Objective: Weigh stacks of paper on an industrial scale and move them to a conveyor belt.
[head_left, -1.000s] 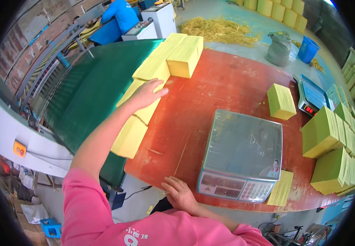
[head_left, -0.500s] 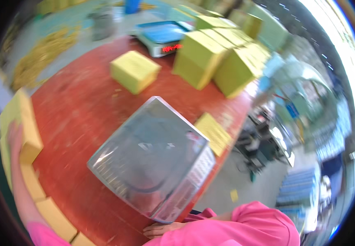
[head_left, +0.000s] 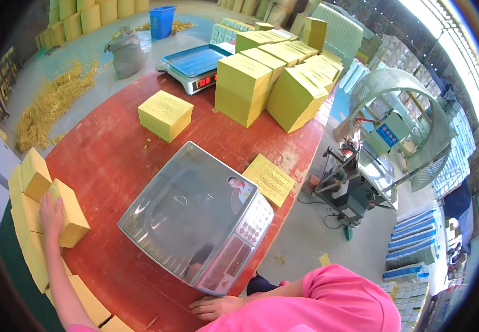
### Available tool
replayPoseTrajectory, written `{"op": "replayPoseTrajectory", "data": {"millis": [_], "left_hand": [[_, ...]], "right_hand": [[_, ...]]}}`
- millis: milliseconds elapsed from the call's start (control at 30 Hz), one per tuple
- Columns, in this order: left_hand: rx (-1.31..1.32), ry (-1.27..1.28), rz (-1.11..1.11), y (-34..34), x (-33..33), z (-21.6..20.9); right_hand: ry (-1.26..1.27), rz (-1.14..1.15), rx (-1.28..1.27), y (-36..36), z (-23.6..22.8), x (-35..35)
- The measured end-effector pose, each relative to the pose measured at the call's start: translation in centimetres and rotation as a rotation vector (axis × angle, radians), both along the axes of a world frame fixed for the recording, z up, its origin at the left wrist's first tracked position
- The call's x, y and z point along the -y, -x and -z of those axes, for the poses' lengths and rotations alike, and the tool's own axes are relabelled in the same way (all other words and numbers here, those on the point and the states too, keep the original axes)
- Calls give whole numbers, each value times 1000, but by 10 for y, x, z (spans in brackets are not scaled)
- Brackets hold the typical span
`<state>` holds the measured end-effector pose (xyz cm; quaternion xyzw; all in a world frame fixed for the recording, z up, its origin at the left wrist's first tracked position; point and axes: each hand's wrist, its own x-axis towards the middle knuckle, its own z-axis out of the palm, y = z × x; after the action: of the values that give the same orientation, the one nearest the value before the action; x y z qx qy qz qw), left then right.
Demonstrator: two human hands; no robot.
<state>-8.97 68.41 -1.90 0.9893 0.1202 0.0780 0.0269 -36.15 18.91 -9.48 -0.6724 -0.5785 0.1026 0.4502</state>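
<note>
The person's left grip [head_left: 52,218] is resting against a yellow, box-shaped block of layered, paper-like sheets [head_left: 75,214]; its fingers are extending straight along the near side, but the thumb is not showing, so I cannot tell whether it is grasping. That block is lying directly beside the left grip, just to its right, on the red-painted wooden surface [head_left: 115,146]. A row of similar yellow blocks [head_left: 26,213] is running along the left grip's other side, beside a dark green belt [head_left: 11,254]; the row is probably standing tight so the blocks are staying square and within reach.

The right grip [head_left: 214,307] is lying released on the surface's near edge, holding nothing, perhaps steadying the leaning body. Just beyond it, a flat grey weighing scale with a glossy top [head_left: 187,205] is sitting, its keypad facing the person, presumably for easy reading.
</note>
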Motion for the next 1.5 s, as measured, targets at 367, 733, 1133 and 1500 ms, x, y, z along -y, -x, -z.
{"op": "replayPoseTrajectory", "data": {"millis": [367,733,1133,1500], "left_hand": [[59,127,79,210,218,-26],[75,90,-290,380,405,-48],[777,1562,-297,369,414,-29],[509,2190,219,135,452,-57]], "right_hand": [[-148,87,-584,36,16,15],[185,-490,-2164,28,21,74],[-196,-113,-171,-51,-159,109],[-149,431,447,-202,-229,127]]}}
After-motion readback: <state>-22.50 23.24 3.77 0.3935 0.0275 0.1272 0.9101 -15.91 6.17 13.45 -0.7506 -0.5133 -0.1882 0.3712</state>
